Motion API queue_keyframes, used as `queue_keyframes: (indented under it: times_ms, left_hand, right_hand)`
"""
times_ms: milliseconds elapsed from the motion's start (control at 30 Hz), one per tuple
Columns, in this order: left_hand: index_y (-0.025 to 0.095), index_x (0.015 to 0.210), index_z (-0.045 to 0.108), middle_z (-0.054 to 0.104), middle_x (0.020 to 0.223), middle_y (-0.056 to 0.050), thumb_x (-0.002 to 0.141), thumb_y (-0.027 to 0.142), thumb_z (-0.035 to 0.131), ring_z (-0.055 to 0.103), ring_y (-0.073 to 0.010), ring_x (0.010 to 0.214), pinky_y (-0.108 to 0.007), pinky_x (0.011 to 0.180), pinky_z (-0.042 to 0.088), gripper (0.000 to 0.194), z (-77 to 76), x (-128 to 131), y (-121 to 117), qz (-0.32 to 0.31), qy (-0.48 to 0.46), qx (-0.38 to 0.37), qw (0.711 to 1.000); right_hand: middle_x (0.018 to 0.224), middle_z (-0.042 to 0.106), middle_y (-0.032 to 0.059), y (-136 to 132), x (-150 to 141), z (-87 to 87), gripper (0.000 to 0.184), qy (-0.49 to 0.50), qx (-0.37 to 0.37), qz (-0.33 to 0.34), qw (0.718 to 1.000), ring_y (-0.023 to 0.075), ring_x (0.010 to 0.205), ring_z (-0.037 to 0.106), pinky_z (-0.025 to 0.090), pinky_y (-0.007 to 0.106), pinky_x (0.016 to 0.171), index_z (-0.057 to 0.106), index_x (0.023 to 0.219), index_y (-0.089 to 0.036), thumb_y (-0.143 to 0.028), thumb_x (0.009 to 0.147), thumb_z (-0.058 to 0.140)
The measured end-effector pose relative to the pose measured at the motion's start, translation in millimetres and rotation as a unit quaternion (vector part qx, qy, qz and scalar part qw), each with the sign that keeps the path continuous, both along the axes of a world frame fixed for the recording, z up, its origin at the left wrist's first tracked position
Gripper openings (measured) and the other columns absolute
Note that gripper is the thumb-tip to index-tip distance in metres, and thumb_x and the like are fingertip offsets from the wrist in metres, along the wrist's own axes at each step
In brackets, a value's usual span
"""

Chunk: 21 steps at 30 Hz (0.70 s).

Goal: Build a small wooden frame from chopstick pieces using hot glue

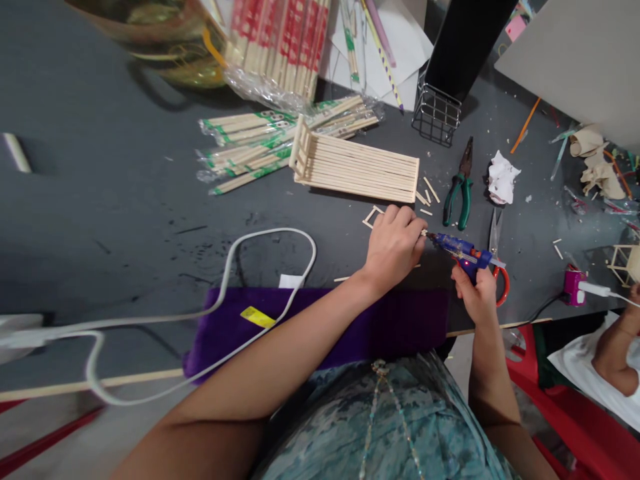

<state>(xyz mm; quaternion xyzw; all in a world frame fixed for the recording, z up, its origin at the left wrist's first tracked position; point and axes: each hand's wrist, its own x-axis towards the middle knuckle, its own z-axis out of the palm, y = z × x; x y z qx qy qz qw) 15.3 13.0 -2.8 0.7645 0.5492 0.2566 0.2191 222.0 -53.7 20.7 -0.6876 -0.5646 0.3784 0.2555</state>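
Person in a blue-green patterned top (360, 427) works at a dark table (125, 220), right hand (477, 293) closed round the handle of a blue glue gun (457, 248) w/ a lit red dot. Left hand (395, 247), fingers bent & partly closed, is at the gun's nozzle; a tiny pale pc. shows at its fingertips, but can't tell exactly what's gripped. A small stick frame (369, 215) pokes out just beyond the left hand, on its far left side; can't tell if held. Farther off lies a larger stick-built model (360, 167), w/ cut stick bits (431, 189) near its right end. Right of that: green-handled pliers (465, 193), crumpled white paper (503, 179) & red-handled scissors (506, 287), the latter just beyond the right hand. Far left of the model: green-marked wrapped chopsticks (260, 143) & a red-wrapped bundle (280, 40). Purple cloth (410, 320) lies at the near edge, partly under the left forearm, w/ a white cable (230, 267) looped across it. Far right, a co-worker's arm (615, 350) reaches to another stick frame.
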Motion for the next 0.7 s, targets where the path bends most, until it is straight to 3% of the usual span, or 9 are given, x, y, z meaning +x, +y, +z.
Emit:
queue_keyframes:
  times_ms: [167,400,700]
  left_hand:
    - [0.017,0.106,0.068,0.063,0.103,-0.012,0.095,0.025,0.053,0.050,-0.0293,0.095,-0.043,0.076,0.041,0.020,0.8,-1,0,-0.003,0.006,0.003,1.000]
    - [0.018,0.100,0.068,0.064,0.101,-0.011,0.095,0.026,0.053,0.050,-0.0290,0.094,-0.042,0.076,0.041,0.017,0.0,0,0,0.004,0.013,0.007,1.000]
    - [0.018,0.100,0.068,0.064,0.101,-0.012,0.095,0.025,0.053,0.049,-0.0294,0.094,-0.043,0.075,0.040,0.017,-1.1,0,0,0.003,0.003,0.006,1.000]
  right_hand:
    - [0.065,0.060,-0.0040,1,-2,2.2,0.031,0.032,-0.021,-0.032,0.999,0.0107,0.046,0.049,0.039,0.025,0.046,0.060,0.096,-0.022,-0.051,0.090,0.064]
    - [0.054,0.052,-0.0062,2,-5,5.2,0.032,0.013,-0.025,-0.029,0.999,0.0105,0.045,0.047,0.038,0.025,0.047,0.064,0.088,-0.020,-0.052,0.089,0.064]
    - [0.057,0.055,-0.0044,4,-9,17.8,0.033,0.030,-0.014,-0.023,0.999,0.0096,0.045,0.045,0.039,0.025,0.047,0.070,0.092,-0.019,-0.051,0.090,0.062]
